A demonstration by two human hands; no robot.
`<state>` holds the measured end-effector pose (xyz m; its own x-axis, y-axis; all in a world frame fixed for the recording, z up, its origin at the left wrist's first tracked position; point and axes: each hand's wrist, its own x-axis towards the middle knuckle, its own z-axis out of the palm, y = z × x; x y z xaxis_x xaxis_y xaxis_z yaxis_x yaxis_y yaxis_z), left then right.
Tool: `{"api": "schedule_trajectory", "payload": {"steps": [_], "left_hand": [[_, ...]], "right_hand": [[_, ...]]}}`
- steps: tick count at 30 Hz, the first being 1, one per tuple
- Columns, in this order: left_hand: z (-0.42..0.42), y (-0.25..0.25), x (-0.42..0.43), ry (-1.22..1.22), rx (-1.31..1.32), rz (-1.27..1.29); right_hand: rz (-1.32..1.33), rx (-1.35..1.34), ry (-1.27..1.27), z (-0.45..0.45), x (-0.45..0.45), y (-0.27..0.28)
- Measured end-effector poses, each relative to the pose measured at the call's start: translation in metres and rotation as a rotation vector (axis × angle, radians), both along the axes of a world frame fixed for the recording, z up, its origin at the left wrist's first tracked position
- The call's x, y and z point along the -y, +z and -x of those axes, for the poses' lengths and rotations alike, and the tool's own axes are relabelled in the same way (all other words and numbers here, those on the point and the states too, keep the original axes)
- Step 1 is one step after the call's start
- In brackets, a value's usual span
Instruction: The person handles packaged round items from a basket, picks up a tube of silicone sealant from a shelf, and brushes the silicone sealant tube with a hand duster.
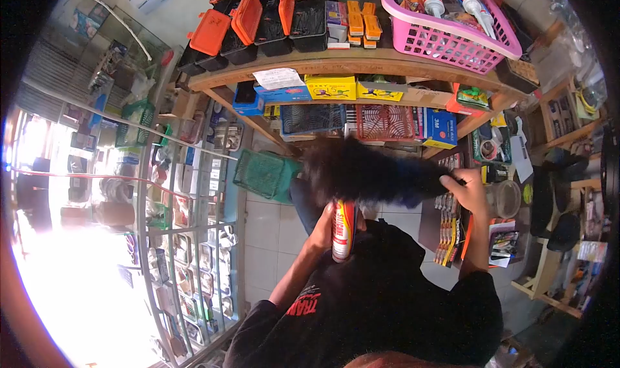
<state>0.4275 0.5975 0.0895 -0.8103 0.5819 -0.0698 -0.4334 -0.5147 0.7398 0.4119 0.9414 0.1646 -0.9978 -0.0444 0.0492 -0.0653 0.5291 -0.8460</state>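
Note:
My left hand (321, 231) is wrapped round a silicone sealant tube (344, 229), held upright in front of my chest. Its red, yellow and white label reads "SILICONE". My right hand (470, 192), off to the right, is closed on the handle end of a dark, fluffy duster (368, 174). The duster lies sideways across the upper part of the tube and hides it; its bristles look blurred. Whether the bristles press on the tube or just pass in front of it I cannot tell.
Ahead is a wooden shelf (349, 65) with black bins under orange lids (210, 32) and a pink basket (445, 42) of more tubes. A green basket (265, 175) sits low at left. Glass shelving (187, 232) lines the left; packaged goods (447, 232) hang at right.

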Motion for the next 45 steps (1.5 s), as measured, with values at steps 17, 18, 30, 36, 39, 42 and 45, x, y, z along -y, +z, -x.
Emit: {"api": "schedule_trajectory", "payload": {"steps": [17,18,30,36,39,42,45], "left_hand": [[0.004,0.001,0.002,0.203,0.117,0.213],[0.003,-0.013,0.006,0.178,0.213,0.214],[0.007,0.001,-0.004,0.022,0.033,-0.11],[0.005,-0.016,0.006,0.002,0.046,0.112],[0.004,-0.014,0.001,-0.002,0.026,0.169],[-0.001,-0.007,-0.001,-0.008,0.09,0.316],[0.004,0.007,-0.005,0.017,0.073,0.253]], "right_hand": [[-0.035,0.1,0.086,0.002,-0.002,-0.001],[-0.074,0.131,0.162,0.001,-0.003,0.002],[-0.007,0.003,0.018,0.009,0.015,0.008],[-0.056,-0.045,0.014,0.008,0.018,0.008],[-0.015,0.012,0.137,0.009,0.025,0.009],[-0.037,-0.032,0.09,0.009,0.032,0.015],[0.005,0.017,0.056,0.009,0.029,0.01]]}}
